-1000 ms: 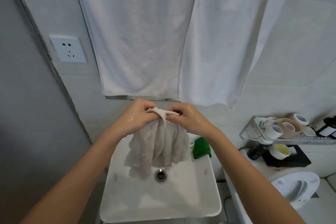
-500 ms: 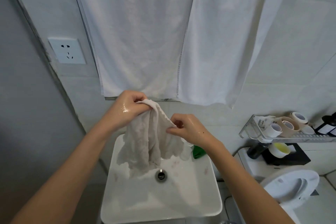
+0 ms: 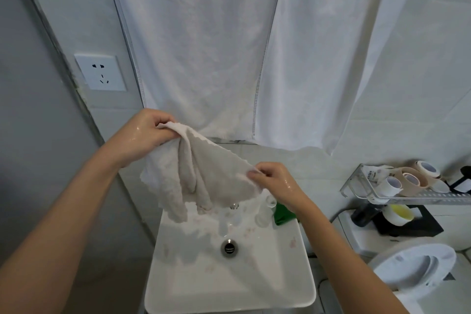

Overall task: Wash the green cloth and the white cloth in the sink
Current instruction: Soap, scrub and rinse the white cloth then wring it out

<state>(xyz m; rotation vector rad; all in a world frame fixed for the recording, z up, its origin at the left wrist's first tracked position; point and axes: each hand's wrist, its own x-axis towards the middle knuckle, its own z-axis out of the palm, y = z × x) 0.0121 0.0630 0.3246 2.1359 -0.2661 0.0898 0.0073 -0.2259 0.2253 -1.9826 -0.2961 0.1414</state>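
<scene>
The wet white cloth (image 3: 209, 176) hangs spread above the back of the white square sink (image 3: 293, 296). My left hand (image 3: 145, 132) grips its upper corner up high. Lower and to the right, my right hand (image 3: 274, 180) pinches another corner, so the top edge slopes down between them. The rest of the cloth dangles in folds toward the basin. A folded green cloth (image 3: 283, 213) lies on the sink's back right corner, partly hidden behind my right wrist. The faucet (image 3: 234, 206) is mostly covered by the white cloth.
The drain (image 3: 229, 247) sits mid-basin. Two large white towels (image 3: 204, 41) hang on the wall behind. A wall socket (image 3: 100, 72) is at the left. At the right, a wire shelf (image 3: 407, 194) holds tape rolls, above a toilet (image 3: 413, 267) and a small yellow-filled bowl (image 3: 398, 214).
My hands were together at the cloth's top. They have drawn apart: the left rose up and left, the right slid down and right along the edge, spreading the cloth.
</scene>
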